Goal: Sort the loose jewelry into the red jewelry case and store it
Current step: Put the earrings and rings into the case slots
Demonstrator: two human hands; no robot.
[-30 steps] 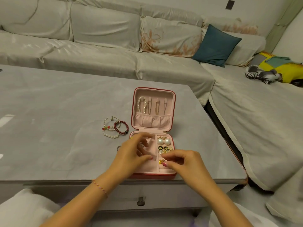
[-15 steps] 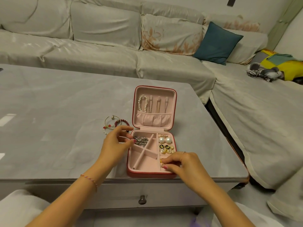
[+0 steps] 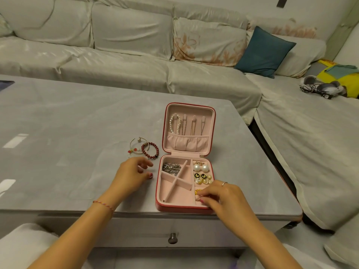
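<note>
Well along, judging by the red jewelry case (image 3: 189,158), open on the desk (image 3: 77,123) near its front edge, lid propped back. Already in: a pearl strand (image 3: 174,123) hung on the lid hooks, a silver chain (image 3: 171,168) heaped in the far-left compartment of the tray, pearl earrings (image 3: 201,167) and small black-and-gold studs (image 3: 202,178) down the right-hand column. Still loose on the desk, just left of the case: a dark red bead bracelet (image 3: 150,150), a thin gold hoop (image 3: 137,145) and a whitish beaded piece mostly hidden behind the left hand (three items at least, hard to count). Lid not yet closed, case not yet stored.

Right hand (image 3: 223,197) curled over the near-right compartment, fingers (image 3: 203,200) pinching a small gold ring (image 3: 198,192) there. Left hand (image 3: 131,176) over the desk between bracelets and case, loosely curved, holding nothing visible.

Against half a second ago: left hand drawn off the case's left edge and lowered toward the desk, uncovering more of the red bracelet. Right hand much as it was, working at the same compartment. Case and contents unmoved.
</note>
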